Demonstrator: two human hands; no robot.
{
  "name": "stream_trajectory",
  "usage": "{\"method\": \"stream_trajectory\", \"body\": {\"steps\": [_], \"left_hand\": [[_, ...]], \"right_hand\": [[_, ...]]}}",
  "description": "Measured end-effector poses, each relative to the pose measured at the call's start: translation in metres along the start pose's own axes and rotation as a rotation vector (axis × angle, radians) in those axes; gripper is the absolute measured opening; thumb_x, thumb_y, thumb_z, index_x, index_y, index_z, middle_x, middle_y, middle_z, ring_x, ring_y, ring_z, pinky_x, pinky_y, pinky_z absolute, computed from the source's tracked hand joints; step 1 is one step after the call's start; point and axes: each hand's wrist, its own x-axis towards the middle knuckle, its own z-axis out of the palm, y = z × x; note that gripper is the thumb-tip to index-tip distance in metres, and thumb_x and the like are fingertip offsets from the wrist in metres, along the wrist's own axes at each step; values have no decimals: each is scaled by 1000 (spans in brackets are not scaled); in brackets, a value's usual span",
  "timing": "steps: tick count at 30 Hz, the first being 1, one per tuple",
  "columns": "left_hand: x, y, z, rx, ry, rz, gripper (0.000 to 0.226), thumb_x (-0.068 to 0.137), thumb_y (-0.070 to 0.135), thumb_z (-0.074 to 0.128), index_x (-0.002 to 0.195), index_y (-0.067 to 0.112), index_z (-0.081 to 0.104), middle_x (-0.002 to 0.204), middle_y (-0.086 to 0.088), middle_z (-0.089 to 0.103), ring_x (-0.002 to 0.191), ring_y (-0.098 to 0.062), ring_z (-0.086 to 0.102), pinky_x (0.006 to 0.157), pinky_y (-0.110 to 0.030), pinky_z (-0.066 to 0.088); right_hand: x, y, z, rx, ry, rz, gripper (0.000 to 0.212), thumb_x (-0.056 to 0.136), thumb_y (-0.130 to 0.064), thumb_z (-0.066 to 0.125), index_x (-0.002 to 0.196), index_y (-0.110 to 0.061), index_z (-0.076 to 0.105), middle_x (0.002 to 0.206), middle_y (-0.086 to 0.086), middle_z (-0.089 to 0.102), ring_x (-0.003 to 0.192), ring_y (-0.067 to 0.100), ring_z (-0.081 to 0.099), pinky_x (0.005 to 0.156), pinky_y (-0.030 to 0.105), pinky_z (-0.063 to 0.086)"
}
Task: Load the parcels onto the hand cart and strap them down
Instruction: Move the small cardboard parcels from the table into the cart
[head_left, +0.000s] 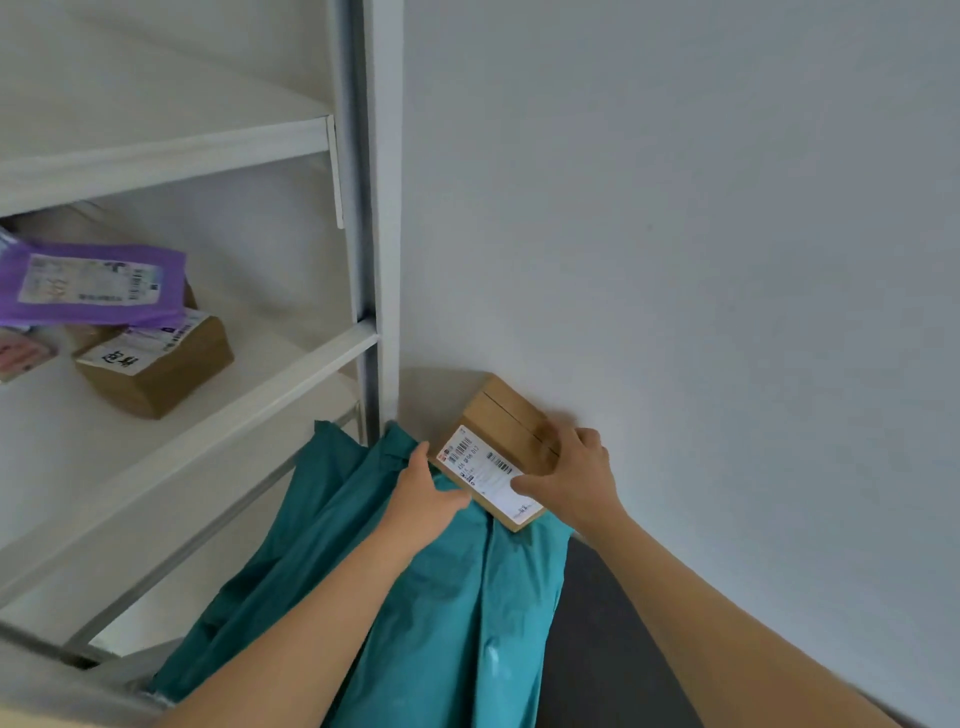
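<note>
Cardboard box (511, 421) sits atop teal poly bag (426, 597), against wall (675, 234), rt of shelf rack (311, 358). L hand (423, 493) fingers grasp its left edge; R hand (574, 480) fingers curl over rt side, thumb on label (480, 462).

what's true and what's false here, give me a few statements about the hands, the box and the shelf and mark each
1. Both the left hand and the right hand grip the small cardboard box. True.
2. That box is bare, with no label. False: a white barcode label covers its near face.
3. The box sits on the shelf. False: it is off the shelf, over the top of the teal bag, close to the wall.
4. A purple mailer lies on a brown box on the shelf. True.
</note>
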Motion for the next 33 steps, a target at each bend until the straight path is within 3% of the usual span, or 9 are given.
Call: {"method": "stream_trajectory", "body": {"steps": [5, 9, 14, 18, 22, 24, 29, 33], "left_hand": [[15, 2, 1, -109, -38, -21, 90, 82, 11, 67, 151, 16, 10, 146, -5, 38, 130, -21, 41, 111, -38, 33], [17, 6, 2, -154, -61, -5, 72, 82, 2, 65, 143, 13, 27, 116, 2, 52, 106, -15, 51, 92, -28, 42], [21, 1, 0, -272, -27, -34, 63, 77, 1, 71, 127, 20, 38, 118, -6, 61, 106, -18, 57, 100, -37, 46], [17, 3, -1, -363, -38, -71, 70, 75, 2, 72, 133, 17, 35, 113, 0, 61, 107, -19, 57, 98, -36, 47], [7, 10, -3, -458, -129, -106, 30, 79, -1, 65, 105, 13, 60, 111, -5, 66, 107, -19, 60, 85, -28, 48], [2, 14, -3, -494, -117, -76, 35, 79, -1, 67, 107, 15, 54, 111, -4, 63, 106, -18, 58, 88, -31, 45], [-15, 33, 3, -445, -157, 109, 67, 69, 4, 76, 121, 20, 37, 116, 2, 54, 103, -14, 56, 80, -29, 46], [-38, 50, 8, -284, -217, 192, 63, 73, 16, 77, 119, 23, 35, 112, 6, 53, 100, -9, 54, 74, -26, 42]], "right_hand": [[2, 3, -1, -54, -57, 50, 89, 64, -37, 75, 141, -23, 31, 128, 2, 31, 121, 21, 34, 96, 33, 44], [-2, 1, 0, 20, -48, 47, 75, 62, -31, 77, 127, -22, 41, 129, -1, 34, 117, 18, 36, 93, 30, 44], [-9, -3, 4, 137, -23, 50, 56, 63, -29, 79, 106, -21, 44, 110, -5, 44, 95, 13, 48, 73, 21, 39], [-16, -10, 6, 351, -2, 107, 53, 69, -28, 78, 105, -22, 41, 106, -2, 54, 80, 7, 52, 59, 17, 38], [-27, -18, 0, 499, 59, 107, 53, 77, -22, 75, 113, -22, 37, 108, -7, 50, 88, 5, 53, 65, 19, 46], [-34, -20, -2, 545, 101, 101, 51, 80, -21, 71, 118, -22, 37, 109, -9, 49, 98, 11, 53, 69, 21, 46], [-55, -20, -6, 819, 156, 170, 40, 84, -21, 65, 119, -25, 45, 110, -2, 62, 97, 14, 61, 82, 33, 52], [-80, -14, -24, 955, 174, 201, 31, 88, -19, 60, 117, -18, 50, 109, 1, 64, 94, 15, 62, 71, 26, 48]]}}
